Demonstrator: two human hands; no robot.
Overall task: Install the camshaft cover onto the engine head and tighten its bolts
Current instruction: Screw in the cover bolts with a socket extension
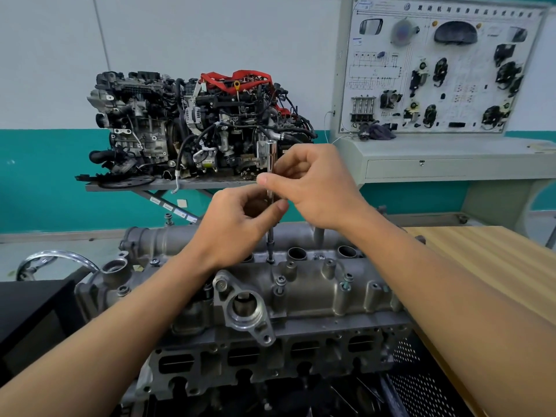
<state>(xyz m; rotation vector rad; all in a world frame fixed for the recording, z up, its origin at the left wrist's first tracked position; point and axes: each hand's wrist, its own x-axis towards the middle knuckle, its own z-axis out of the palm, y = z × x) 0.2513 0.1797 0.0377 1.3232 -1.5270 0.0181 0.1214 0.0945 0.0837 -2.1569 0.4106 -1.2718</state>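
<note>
Extension driver [271, 152] is pinched upright by right hand [313, 182] thumb and fingertips; lower shaft is gripped by curled left hand [240, 218] fingers (tip beneath them on a camshaft cover [316, 290] bolt [270, 261]).

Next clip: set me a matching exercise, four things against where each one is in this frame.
Things:
1 driver tool
2 wooden tabletop
3 display engine
4 wiring panel

Places:
a background, right
b pinched by left hand and right hand
c beside the camshaft cover, on its right
d background, left

Pairs: 1-b, 2-c, 3-d, 4-a
</note>
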